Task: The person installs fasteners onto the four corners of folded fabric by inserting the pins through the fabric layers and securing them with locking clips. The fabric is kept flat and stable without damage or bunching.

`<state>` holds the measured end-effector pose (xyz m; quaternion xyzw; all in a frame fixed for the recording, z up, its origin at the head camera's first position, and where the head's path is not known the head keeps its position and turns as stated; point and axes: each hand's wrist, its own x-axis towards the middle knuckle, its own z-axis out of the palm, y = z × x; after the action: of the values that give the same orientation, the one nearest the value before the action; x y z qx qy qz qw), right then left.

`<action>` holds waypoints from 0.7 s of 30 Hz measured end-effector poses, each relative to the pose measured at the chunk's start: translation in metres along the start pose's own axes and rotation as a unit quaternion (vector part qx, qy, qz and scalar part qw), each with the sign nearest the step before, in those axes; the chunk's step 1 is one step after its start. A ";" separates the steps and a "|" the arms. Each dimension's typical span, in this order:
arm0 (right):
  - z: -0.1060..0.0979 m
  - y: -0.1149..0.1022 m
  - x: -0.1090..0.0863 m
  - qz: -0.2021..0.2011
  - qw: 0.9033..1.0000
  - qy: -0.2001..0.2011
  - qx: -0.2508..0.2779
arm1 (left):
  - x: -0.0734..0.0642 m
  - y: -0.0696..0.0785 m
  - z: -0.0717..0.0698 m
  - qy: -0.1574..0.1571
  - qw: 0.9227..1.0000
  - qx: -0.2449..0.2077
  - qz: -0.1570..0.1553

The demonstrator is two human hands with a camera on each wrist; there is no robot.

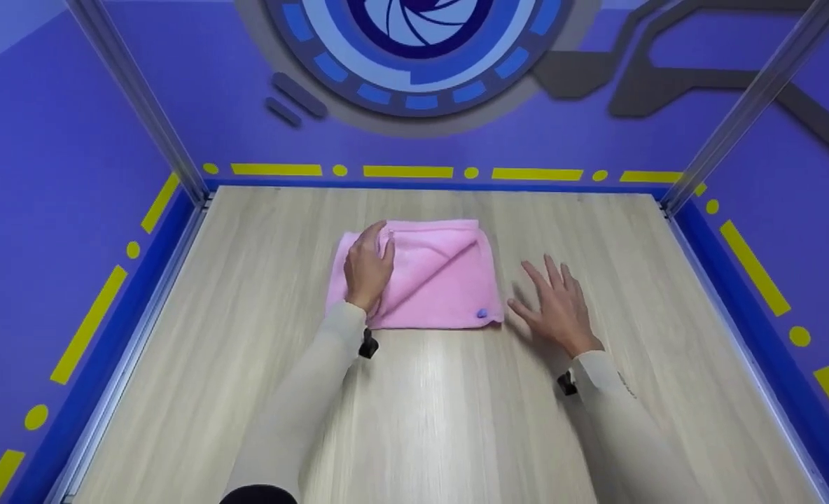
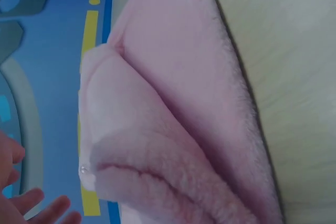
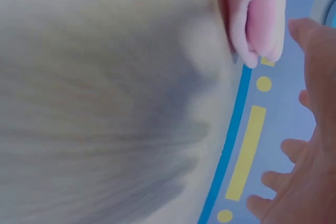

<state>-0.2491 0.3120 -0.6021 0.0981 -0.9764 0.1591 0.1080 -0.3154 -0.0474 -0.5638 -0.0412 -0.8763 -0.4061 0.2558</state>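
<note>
A soft pink cloth (image 1: pixel 432 280) lies folded on the table, one flap turned diagonally across it. Near its front right corner sits a small blue spot (image 1: pixel 482 313). My left hand (image 1: pixel 369 269) is over the left part of the cloth, its fingers loosely bent and pointing away from me. In the left wrist view, fingers (image 2: pixel 47 208) show spread beside the fluffy fold (image 2: pixel 142 166). To the right of the cloth, my right hand (image 1: pixel 558 308) hovers above the table with fingers spread, holding nothing. Its thumb points towards the cloth's edge (image 3: pixel 268 19) in the right wrist view.
The pale wooden table (image 1: pixel 442 413) is bounded by blue-purple panels (image 1: pixel 421 150) with yellow dashes at the back and both sides. Metal posts (image 1: pixel 141 105) stand at the back corners. A small black device (image 1: pixel 368 344) is worn at each wrist.
</note>
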 end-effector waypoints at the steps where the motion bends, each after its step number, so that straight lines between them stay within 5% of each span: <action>1: 0.001 0.001 0.000 0.002 1.000 -0.003 -0.006 | 0.000 -0.002 0.000 -0.005 1.000 0.002 -0.002; 10: 0.002 0.008 -0.002 0.024 0.999 -0.013 -0.028 | 0.011 -0.015 0.004 -0.089 0.995 0.003 -0.039; 21: -0.005 0.009 -0.008 0.033 0.999 -0.010 -0.019 | 0.039 -0.025 0.012 -0.217 0.967 -0.026 -0.128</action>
<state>-0.2423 0.3235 -0.6026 0.0650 -0.9830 0.1431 0.0948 -0.3610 -0.0609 -0.5685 -0.0228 -0.8982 -0.4389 0.0040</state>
